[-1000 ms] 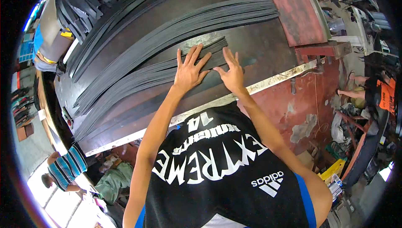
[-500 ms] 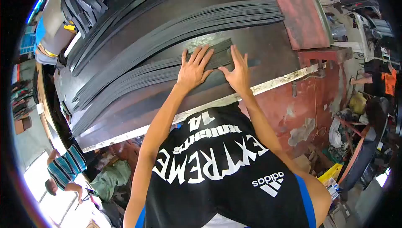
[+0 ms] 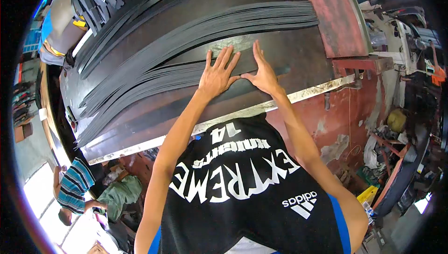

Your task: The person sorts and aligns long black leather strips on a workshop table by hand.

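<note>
Both hands were flat on the worktop point(image 3: 303, 58). Left hand point(image 3: 215, 75): grip spread, fingers fanned, palm down on the strips point(image 3: 154, 80). Right hand point(image 3: 264, 73): grip spread too, palm down just beside the left, thumbs nearly touching, fingers at the strips' right end. I saw nothing pinched by either. The strips were a thin dark stack lying along the worktop's near half, fanning out toward the left. Far bundle point(image 3: 242, 18) of longer dark strips ran behind them, apart from the hands. Red block point(image 3: 338, 16) sat at the worktop's right end. Metal edge point(image 3: 224, 118) ran along the near side. Person point(image 3: 70, 193) in a striped shirt was at lower left, well apart.
</note>
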`<move>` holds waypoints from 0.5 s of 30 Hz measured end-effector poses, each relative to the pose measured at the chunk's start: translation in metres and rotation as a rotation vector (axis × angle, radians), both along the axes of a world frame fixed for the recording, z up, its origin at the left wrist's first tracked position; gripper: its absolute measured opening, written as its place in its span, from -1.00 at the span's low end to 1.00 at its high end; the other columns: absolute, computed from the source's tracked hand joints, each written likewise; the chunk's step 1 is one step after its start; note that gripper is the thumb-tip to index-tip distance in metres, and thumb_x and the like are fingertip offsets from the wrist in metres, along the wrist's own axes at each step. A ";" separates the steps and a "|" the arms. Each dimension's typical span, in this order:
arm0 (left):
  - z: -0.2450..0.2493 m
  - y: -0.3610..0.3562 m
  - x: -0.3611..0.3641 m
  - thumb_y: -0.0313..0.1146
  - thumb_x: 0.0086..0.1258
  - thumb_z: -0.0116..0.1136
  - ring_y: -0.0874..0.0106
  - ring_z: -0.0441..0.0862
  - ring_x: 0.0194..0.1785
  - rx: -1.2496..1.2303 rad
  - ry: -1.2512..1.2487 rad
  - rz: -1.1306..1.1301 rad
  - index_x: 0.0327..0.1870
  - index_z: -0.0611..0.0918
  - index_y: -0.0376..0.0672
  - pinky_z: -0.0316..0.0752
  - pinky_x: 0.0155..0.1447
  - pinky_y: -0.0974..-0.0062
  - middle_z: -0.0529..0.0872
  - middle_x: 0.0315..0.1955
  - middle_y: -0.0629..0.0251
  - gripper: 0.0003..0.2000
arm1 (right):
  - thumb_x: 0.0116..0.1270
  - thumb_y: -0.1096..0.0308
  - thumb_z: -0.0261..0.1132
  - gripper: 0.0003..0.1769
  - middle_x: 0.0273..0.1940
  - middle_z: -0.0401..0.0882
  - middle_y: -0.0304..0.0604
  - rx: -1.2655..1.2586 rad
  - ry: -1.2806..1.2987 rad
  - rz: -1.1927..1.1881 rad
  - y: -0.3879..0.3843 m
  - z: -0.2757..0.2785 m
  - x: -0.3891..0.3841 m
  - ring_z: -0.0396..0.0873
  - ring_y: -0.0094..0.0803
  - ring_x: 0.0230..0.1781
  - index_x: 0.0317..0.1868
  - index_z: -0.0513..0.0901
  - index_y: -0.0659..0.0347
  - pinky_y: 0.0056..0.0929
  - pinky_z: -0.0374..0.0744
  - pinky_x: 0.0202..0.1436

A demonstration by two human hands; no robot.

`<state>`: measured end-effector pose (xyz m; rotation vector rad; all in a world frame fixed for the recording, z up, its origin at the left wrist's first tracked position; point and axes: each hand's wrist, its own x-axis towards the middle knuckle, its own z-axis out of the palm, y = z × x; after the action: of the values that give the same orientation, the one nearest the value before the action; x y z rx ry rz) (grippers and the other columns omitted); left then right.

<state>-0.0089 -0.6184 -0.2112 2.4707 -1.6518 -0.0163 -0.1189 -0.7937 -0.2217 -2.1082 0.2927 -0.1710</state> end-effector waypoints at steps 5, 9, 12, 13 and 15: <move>-0.003 -0.001 0.001 0.16 0.36 0.13 0.24 0.10 0.59 0.006 -0.016 0.003 0.56 0.19 0.00 -0.03 0.55 -0.19 0.14 0.56 0.18 -0.19 | 0.03 0.44 0.54 0.31 0.63 -0.23 0.08 0.063 0.052 0.026 0.004 0.006 0.002 -0.15 0.00 0.63 0.62 -0.22 0.18 -0.13 -0.07 0.66; -0.003 -0.001 0.001 0.19 0.35 0.12 0.26 0.14 0.57 0.009 -0.052 0.004 0.56 0.16 -0.11 0.06 0.53 -0.15 0.18 0.54 0.18 -0.14 | 0.04 0.46 0.53 0.30 0.63 -0.24 0.08 0.015 0.011 0.052 0.002 0.000 0.003 -0.18 0.00 0.64 0.62 -0.23 0.19 -0.14 -0.10 0.66; -0.007 -0.001 0.003 0.19 0.33 0.14 0.23 0.29 0.48 0.027 -0.024 0.007 0.54 0.15 -0.27 0.18 0.48 -0.05 0.22 0.52 0.13 -0.09 | 0.01 0.43 0.56 0.31 0.62 -0.16 0.08 0.021 -0.020 0.093 -0.008 0.003 0.002 -0.12 -0.01 0.63 0.62 -0.18 0.19 -0.04 -0.09 0.65; -0.007 -0.002 0.004 0.19 0.33 0.14 0.23 0.29 0.48 0.025 -0.029 0.007 0.54 0.15 -0.27 0.18 0.48 -0.05 0.22 0.52 0.13 -0.09 | 0.00 0.41 0.56 0.30 0.61 -0.10 0.08 -0.166 0.037 0.112 -0.010 0.015 0.004 -0.07 -0.02 0.62 0.62 -0.16 0.19 0.02 -0.07 0.64; -0.007 0.000 0.004 0.19 0.30 0.19 0.20 0.38 0.40 0.023 -0.014 0.010 0.54 0.13 -0.32 0.28 0.41 0.02 0.28 0.47 0.08 -0.05 | 0.00 0.38 0.57 0.29 0.60 -0.04 0.08 -0.354 0.090 0.131 -0.008 0.031 0.010 -0.02 -0.02 0.61 0.61 -0.13 0.19 0.08 -0.06 0.63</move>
<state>-0.0054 -0.6185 -0.2178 2.5021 -1.6540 -0.0169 -0.1089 -0.8015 -0.1904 -2.4826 0.1854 -0.0526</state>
